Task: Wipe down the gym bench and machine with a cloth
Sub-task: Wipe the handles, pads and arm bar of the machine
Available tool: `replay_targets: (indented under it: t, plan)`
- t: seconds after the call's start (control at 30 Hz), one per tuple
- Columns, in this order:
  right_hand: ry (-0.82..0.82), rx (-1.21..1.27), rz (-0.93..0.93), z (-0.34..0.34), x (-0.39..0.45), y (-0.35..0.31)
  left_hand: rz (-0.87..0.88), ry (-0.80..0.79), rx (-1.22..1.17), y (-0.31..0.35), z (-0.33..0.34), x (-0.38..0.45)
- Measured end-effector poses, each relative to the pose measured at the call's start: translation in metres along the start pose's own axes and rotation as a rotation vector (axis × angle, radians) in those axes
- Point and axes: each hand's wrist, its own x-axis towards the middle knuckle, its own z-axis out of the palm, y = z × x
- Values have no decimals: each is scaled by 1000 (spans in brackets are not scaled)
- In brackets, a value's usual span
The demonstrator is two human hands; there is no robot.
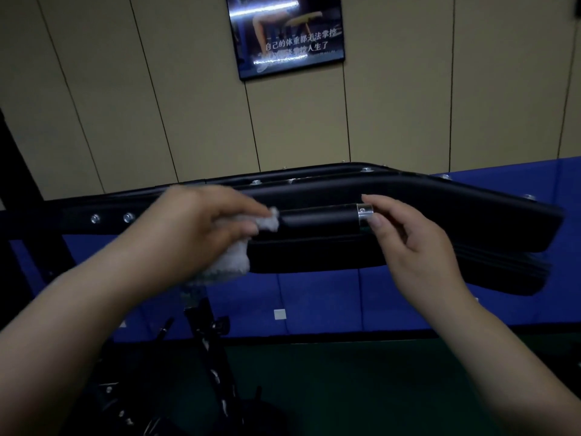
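A black handle grip (317, 217) with a shiny metal collar (364, 211) runs across the middle of the black machine frame (440, 199). My left hand (195, 225) is shut on a pale grey cloth (234, 259), pressing it against the grip's left end. The cloth hangs below my fingers. My right hand (418, 247) pinches the collared right end of the grip between thumb and fingers. A black padded part (314, 256) lies just under the grip.
A beige panelled wall (125, 105) with a framed poster (287, 33) stands behind the machine. Blue wall padding (330, 300) runs below it. Black frame parts and a perforated post (210, 350) stand low at left over a dark green floor (377, 388).
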Motion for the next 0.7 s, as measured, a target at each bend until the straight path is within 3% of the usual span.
replay_targets:
  t: [0.1, 0.27, 0.33, 0.43, 0.57, 0.7]
  plan:
    - [4, 21, 23, 4, 0, -3, -59, 149, 18, 6, 0, 9]
    - [-16, 12, 29, 7, 3, -3, -66, 164, -41, 31, 43, 48]
    - [-24, 19, 36, 6, 5, -3, -74, 122, -42, 45, 64, 62]
    - [-15, 33, 31, 7, 4, -3, -51, 37, 145, 54, 83, 69]
    - [20, 14, 25, 10, 2, -4, -5, 44, 92, 29, 67, 54]
    - [20, 45, 36, 10, 2, -5, -201, -55, 242, -17, 39, 29]
